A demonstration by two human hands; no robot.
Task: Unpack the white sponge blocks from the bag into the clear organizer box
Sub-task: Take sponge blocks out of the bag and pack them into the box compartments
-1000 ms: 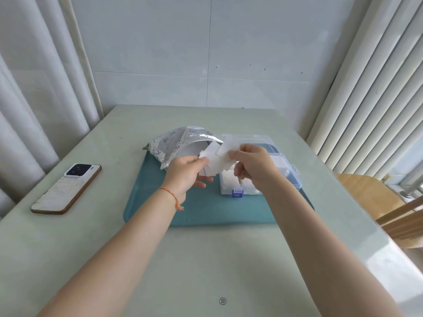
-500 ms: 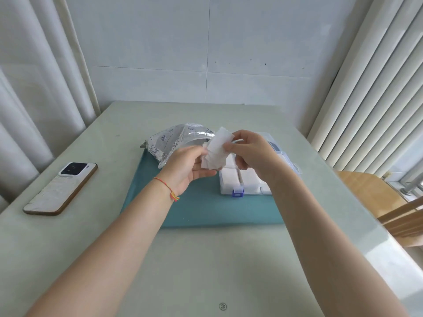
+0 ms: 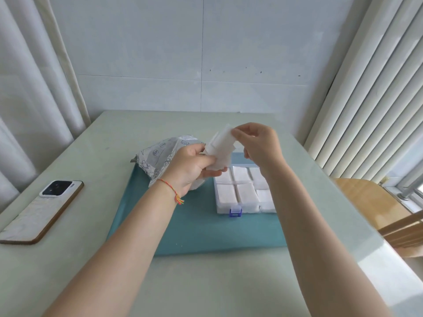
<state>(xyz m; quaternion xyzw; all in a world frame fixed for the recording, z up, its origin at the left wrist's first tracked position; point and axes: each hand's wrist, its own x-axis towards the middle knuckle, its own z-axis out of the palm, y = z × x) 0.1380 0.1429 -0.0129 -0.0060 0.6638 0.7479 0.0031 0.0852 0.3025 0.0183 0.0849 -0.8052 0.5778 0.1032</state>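
— What could go wrong?
— The organizer box point(image 3: 240, 208) at the teal mat's point(image 3: 194, 229) right edge looks nearly full — a block may not seat. The left hand point(image 3: 190, 165) grips a sponge stack point(image 3: 217, 156); the right hand point(image 3: 258, 143) pinches the top sponge block point(image 3: 223, 139).
— Since earlier?
— Both hands have risen above the bag point(image 3: 160, 156).

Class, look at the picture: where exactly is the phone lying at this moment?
The phone lies flat on the table at the left side of the head view, left of the blue mat and clear of both hands.
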